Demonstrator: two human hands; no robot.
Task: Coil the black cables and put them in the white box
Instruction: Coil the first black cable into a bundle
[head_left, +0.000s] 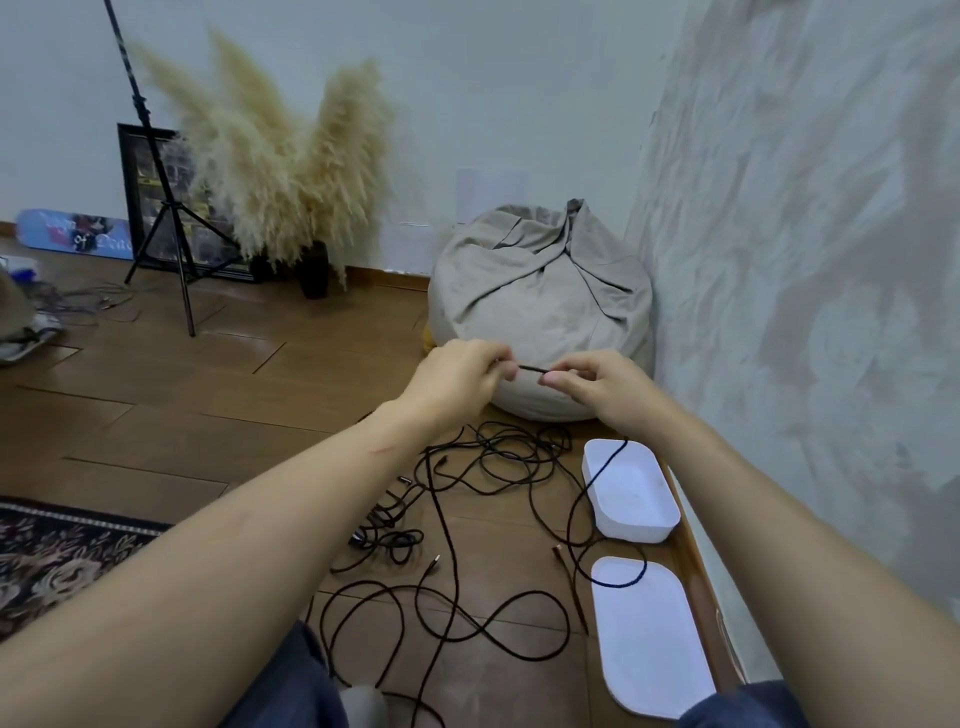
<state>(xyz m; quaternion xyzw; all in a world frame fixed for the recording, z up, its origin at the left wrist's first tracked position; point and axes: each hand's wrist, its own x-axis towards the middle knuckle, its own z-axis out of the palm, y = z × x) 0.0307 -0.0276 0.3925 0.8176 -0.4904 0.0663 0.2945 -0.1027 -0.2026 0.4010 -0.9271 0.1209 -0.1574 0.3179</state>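
Observation:
Several black cables (457, 519) lie tangled on the wooden floor in front of me. One black cable (532, 369) is stretched between my hands, raised in front of a beanbag. My left hand (457, 376) pinches one end and my right hand (597, 387) pinches it a short way along. From my right hand the cable drops down across the open white box (631, 525) and over the white lid (649, 639) lying flat nearer to me.
A beige beanbag (540, 306) sits against the textured right wall (805, 260). A black tripod (166, 208), pampas grass in a dark vase (314, 270) and a framed picture stand at the back left. A patterned rug (57, 556) lies at the left.

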